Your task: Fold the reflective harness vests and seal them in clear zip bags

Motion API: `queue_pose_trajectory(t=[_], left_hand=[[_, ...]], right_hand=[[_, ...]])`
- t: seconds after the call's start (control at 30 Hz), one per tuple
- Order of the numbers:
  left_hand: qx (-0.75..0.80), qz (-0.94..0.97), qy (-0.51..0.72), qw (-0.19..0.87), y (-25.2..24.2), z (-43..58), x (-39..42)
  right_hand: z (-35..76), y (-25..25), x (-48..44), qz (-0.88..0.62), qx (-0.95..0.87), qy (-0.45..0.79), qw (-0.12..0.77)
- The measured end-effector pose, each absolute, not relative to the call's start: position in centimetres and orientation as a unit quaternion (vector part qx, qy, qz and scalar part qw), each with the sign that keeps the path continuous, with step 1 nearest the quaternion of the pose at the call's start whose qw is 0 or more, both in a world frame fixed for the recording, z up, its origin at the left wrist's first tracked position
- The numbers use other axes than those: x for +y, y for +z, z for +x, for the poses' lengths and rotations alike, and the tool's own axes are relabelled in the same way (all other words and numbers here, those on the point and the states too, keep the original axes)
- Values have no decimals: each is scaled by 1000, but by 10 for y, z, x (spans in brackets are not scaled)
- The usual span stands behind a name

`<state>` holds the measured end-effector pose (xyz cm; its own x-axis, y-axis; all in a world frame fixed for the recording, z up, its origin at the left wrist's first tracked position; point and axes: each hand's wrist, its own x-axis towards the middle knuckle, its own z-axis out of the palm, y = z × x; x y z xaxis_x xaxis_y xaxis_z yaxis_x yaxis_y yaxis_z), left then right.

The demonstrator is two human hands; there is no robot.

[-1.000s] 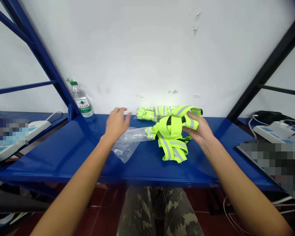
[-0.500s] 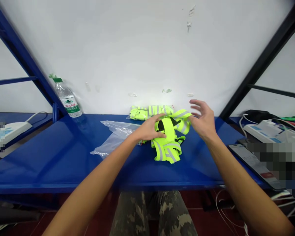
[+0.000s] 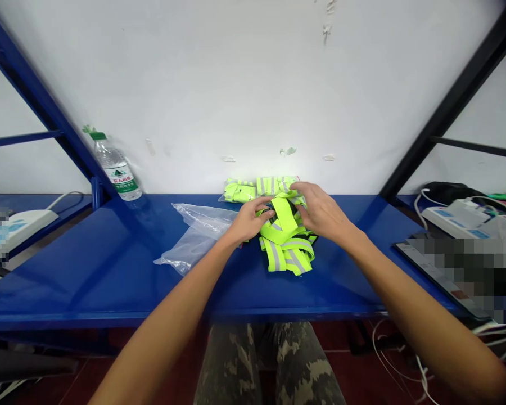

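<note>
A loose heap of neon yellow straps with grey reflective stripes (image 3: 283, 230) lies on the blue table, some black parts among its folds. My left hand (image 3: 252, 219) pinches the heap's upper left side, thumb and fingers closed on a strap. At the upper right, my right hand (image 3: 318, 209) has its fingers bent over the straps and holds them. A clear plastic bag (image 3: 198, 233) lies flat left of the heap, partly behind my left wrist. Behind the hands, packed yellow reflective bundles (image 3: 240, 191) rest against the wall.
A water bottle with a green cap (image 3: 117, 169) stands at the back left of the blue table (image 3: 109, 270). At the right are a flat dark-edged device (image 3: 434, 275), a white power strip (image 3: 455, 222) and cables. Metal frame posts rise on both sides.
My right hand has moved left and onto the straps; its raised fingers have come down. My left hand has shifted slightly left, and the upper straps are folded differently.
</note>
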<state>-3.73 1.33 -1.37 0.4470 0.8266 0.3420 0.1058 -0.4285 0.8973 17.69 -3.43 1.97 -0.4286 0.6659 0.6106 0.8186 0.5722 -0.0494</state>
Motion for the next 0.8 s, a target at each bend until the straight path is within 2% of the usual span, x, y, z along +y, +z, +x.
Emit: queue_pose_trajectory(t=[0.2, 0.3, 0.47, 0.63, 0.8], left_hand=[[342, 740, 454, 360, -11, -36, 11], [334, 746, 448, 362, -11, -36, 11], [335, 742, 445, 373, -13, -35, 8], [327, 752, 450, 354, -12, -35, 5], [329, 748, 450, 360, -15, -35, 8]], right_hand=[[173, 20, -37, -385, -874, -139, 261], [171, 25, -33, -401, -873, -124, 249], [167, 43, -36, -429, -885, -70, 165], [160, 43, -44, -426, -884, -144, 125], [159, 29, -44, -385, -895, -188, 126]])
